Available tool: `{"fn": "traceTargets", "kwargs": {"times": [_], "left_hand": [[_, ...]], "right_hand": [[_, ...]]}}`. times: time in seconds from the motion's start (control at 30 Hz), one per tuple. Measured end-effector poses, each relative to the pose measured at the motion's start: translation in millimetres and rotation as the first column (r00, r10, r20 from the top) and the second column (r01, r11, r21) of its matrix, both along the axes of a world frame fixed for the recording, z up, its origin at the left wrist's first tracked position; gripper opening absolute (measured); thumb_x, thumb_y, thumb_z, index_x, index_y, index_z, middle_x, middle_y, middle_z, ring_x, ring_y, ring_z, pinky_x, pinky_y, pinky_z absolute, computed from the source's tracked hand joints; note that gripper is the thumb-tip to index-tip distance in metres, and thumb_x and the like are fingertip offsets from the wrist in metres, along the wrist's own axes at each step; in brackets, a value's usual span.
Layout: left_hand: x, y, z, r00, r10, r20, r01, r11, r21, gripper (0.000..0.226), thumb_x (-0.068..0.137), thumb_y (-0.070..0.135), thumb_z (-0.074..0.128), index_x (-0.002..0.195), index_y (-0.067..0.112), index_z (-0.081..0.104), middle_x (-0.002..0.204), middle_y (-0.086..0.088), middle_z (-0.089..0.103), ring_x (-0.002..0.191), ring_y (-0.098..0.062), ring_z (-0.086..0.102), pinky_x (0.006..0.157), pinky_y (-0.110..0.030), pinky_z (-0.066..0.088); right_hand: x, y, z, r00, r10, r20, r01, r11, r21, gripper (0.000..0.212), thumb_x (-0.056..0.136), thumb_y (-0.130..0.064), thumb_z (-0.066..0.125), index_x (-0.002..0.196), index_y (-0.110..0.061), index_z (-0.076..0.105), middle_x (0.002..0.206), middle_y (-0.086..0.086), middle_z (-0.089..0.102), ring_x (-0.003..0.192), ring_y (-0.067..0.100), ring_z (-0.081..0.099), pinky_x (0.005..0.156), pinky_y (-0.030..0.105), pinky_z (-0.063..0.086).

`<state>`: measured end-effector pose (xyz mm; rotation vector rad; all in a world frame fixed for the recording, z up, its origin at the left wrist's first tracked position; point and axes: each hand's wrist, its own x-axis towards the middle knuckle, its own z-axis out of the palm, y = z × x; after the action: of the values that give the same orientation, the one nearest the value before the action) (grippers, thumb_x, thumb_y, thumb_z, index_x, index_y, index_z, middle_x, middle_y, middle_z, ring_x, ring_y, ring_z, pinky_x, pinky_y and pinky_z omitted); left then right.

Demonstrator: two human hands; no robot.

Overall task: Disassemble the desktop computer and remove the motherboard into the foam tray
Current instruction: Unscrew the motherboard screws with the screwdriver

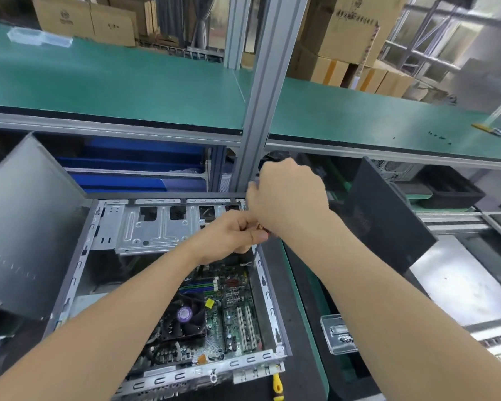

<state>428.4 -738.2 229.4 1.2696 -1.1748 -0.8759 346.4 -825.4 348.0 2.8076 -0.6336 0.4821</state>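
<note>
Head view: we cannot see the spot the hands are working on, since both hands cover the far right corner of the computer case. Only a thin dark shaft of a screwdriver shows below them, dropping along the inner right wall, and its tip is too small to make out. We see a reddish sliver where the two hands meet; the rest of the handle is hidden. The near edge of the case and both elbows are cut off by the frame.

Both forearms reach forward from the bottom corners and meet over that corner. The left hand lies lower, palm turned inward, and the right hand sits just above and touching it, its back towards us.

The left fingers are curled and pinch the screwdriver at the top of the shaft against the thumb. The right hand is curled into a fist over the handle, its fingertips out of sight.

The motherboard lies flat in the case with its fan on it, near the metal drive cage. A black tray that looks like foam sits well apart on the right, under the shelf
</note>
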Motion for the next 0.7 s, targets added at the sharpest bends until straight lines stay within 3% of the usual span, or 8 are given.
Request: {"fn": "traceTargets", "kwargs": {"times": [0.1, 0.2, 0.3, 0.37, 0.4, 0.47, 0.6, 0.7], "left_hand": [[-2.4, 0.2, 0.9, 1.000, 0.007, 0.001, -0.007, 1.000, -0.005, 0.037, 0.103, 0.013, 0.056, 0.076, 0.035, 0.070, 0.061, 0.009, 0.025, 0.053, -0.015, 0.019, 0.052, -0.027, 0.020], [-2.1, 0.7, 1.5, 1.000, 0.010, 0.014, -0.010, 1.000, -0.002, 0.039, 0.106, 0.013, 0.055, 0.082, 0.039, 0.072, 0.061, 0.011, 0.025, 0.051, -0.012, 0.020, 0.051, -0.024, 0.022], [-1.3, -0.3, 1.8, 0.999, 0.029, -0.045, -0.029, 0.999, 0.015, 0.046, 0.106, 0.008, 0.056, 0.081, 0.045, 0.072, 0.060, 0.008, 0.026, 0.049, -0.010, 0.021, 0.049, -0.020, 0.025], [-1.5, -2.3, 3.3, 0.996, 0.049, -0.070, -0.048, 0.999, 0.009, 0.038, 0.105, 0.006, 0.057, 0.095, 0.038, 0.075, 0.059, 0.006, 0.025, 0.049, -0.012, 0.020, 0.050, -0.026, 0.022], [-0.9, -3.3, 3.8, 0.995, 0.051, -0.082, -0.050, 0.999, 0.010, 0.024, 0.104, 0.007, 0.058, 0.110, 0.024, 0.074, 0.060, 0.006, 0.025, 0.050, -0.014, 0.020, 0.050, -0.030, 0.020], [1.7, -4.9, 3.7, 0.993, 0.074, -0.090, -0.071, 0.997, 0.033, 0.025, 0.103, 0.011, 0.060, 0.126, 0.001, 0.062, 0.061, 0.004, 0.025, 0.051, -0.015, 0.020, 0.051, -0.033, 0.018], [6.5, -4.9, 5.2, 0.995, 0.074, -0.066, -0.069, 0.995, 0.068, 0.026, 0.100, 0.017, 0.066, 0.117, -0.002, 0.064, 0.069, -0.011, 0.020, 0.056, -0.020, 0.018, 0.051, -0.026, 0.023], [7.7, -7.1, 6.0, 0.998, 0.031, -0.051, -0.027, 0.998, 0.063, 0.023, 0.100, 0.023, 0.063, 0.113, 0.004, 0.068, 0.063, -0.001, 0.024, 0.055, -0.018, 0.019, 0.051, -0.023, 0.024]], "right_hand": [[4.0, 3.4, -6.9, 0.979, -0.100, -0.175, 0.115, 0.990, 0.076, 0.024, 0.098, -0.033, 0.060, 0.088, -0.019, 0.043, 0.064, 0.004, 0.033, 0.066, 0.027, 0.047, 0.047, 0.031, 0.031], [5.3, -2.5, -6.0, 0.986, -0.037, -0.164, 0.061, 0.988, 0.143, 0.014, 0.102, -0.028, 0.056, 0.096, -0.018, 0.049, 0.070, 0.004, 0.039, 0.065, 0.025, 0.050, 0.045, 0.028, 0.031], [5.8, -11.4, -0.8, 0.962, 0.090, -0.256, -0.043, 0.982, 0.185, 0.028, 0.100, -0.021, 0.056, 0.077, -0.012, 0.044, 0.069, 0.004, 0.047, 0.053, 0.018, 0.044, 0.044, 0.026, 0.031], [6.0, -17.2, 7.9, 0.922, 0.174, -0.347, -0.109, 0.974, 0.198, 0.027, 0.098, -0.022, 0.058, 0.074, -0.012, 0.048, 0.068, 0.003, 0.049, 0.055, 0.019, 0.047, 0.046, 0.027, 0.032], [6.0, -19.8, 12.3, 0.894, 0.216, -0.392, -0.147, 0.969, 0.198, 0.022, 0.098, -0.024, 0.058, 0.080, -0.012, 0.054, 0.069, 0.004, 0.051, 0.059, 0.021, 0.051, 0.048, 0.028, 0.033], [5.6, -24.5, 20.6, 0.833, 0.303, -0.463, -0.231, 0.951, 0.208, 0.017, 0.098, -0.026, 0.058, 0.085, -0.015, 0.057, 0.078, 0.005, 0.059, 0.071, 0.025, 0.057, 0.050, 0.029, 0.033], [5.3, -33.0, 32.1, 0.710, 0.447, -0.544, -0.357, 0.894, 0.269, 0.025, 0.098, -0.031, 0.061, 0.078, -0.026, 0.047, 0.079, -0.007, 0.055, 0.072, 0.016, 0.055, 0.053, 0.028, 0.035], [10.5, -39.0, 38.5, 0.617, 0.513, -0.597, -0.409, 0.857, 0.314, 0.019, 0.096, -0.037, 0.065, 0.084, -0.027, 0.054, 0.082, -0.009, 0.065, 0.074, 0.007, 0.057, 0.060, 0.029, 0.041]]}}
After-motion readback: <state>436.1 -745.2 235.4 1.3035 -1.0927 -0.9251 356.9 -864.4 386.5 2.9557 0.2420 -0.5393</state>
